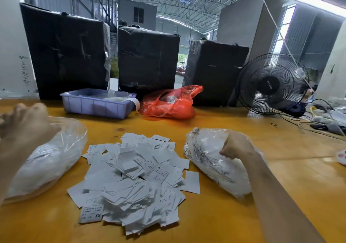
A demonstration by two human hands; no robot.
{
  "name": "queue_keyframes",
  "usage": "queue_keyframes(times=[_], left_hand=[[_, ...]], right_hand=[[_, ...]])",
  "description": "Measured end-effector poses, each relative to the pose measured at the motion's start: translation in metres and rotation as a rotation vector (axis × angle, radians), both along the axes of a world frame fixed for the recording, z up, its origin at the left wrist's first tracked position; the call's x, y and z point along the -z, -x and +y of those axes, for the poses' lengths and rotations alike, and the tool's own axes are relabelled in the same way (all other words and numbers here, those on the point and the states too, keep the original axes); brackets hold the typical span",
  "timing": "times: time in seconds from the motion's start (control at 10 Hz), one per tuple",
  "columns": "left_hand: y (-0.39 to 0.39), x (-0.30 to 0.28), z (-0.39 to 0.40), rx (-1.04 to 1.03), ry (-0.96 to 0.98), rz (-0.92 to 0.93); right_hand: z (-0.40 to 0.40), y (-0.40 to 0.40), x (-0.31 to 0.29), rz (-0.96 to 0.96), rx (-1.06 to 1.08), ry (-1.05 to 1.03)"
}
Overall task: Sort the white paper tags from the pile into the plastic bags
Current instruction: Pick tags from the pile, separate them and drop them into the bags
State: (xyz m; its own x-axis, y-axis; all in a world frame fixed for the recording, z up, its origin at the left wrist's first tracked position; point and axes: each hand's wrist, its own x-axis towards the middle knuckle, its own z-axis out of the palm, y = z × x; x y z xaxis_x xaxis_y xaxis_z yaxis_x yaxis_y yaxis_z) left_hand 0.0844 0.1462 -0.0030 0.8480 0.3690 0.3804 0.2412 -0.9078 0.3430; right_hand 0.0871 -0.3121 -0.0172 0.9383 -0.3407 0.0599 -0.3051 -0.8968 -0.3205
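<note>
On the yellow table [215, 222], right in the middle, lies a big pile of white paper tags [134, 179]. There are too many tags to count. The pile sits between the two hands and touches neither one. Two clear plastic bags lie beside it, one on each side. The right hand [236, 145] is on top of the right bag [209, 160], with its fingers curled down and pinching the plastic. The left hand [26, 123] is blurry and rests over the top of the left bag [48, 164]; I cannot tell if its fingers hold anything. At the back stand three black boxes [148, 59], one purple tray [97, 102], one red bag [172, 104] and one black fan [271, 83].
</note>
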Motion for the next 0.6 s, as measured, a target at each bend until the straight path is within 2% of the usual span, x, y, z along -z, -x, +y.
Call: queue_keyframes(times=[0.2, 0.3, 0.4, 0.5, 0.6], left_hand=[[0.022, -0.016, -0.06, 0.031, -0.06, -0.154], [0.029, -0.017, -0.09, 0.205, -0.016, -0.232], [0.042, -0.017, -0.116, 0.417, 0.097, -0.279], [0.053, -0.015, -0.143, 0.656, 0.387, -0.168], [0.058, -0.013, -0.161, 0.825, 0.986, 0.105]], right_hand=[[0.001, 0.003, -0.011, -0.065, -0.004, 0.09], [0.003, 0.002, -0.026, -0.179, -0.058, 0.032], [0.02, 0.013, -0.044, -0.315, -0.188, -0.22], [0.051, 0.031, -0.061, -0.271, -0.437, -0.755], [0.084, 0.038, -0.061, -0.078, -0.593, -0.934]])
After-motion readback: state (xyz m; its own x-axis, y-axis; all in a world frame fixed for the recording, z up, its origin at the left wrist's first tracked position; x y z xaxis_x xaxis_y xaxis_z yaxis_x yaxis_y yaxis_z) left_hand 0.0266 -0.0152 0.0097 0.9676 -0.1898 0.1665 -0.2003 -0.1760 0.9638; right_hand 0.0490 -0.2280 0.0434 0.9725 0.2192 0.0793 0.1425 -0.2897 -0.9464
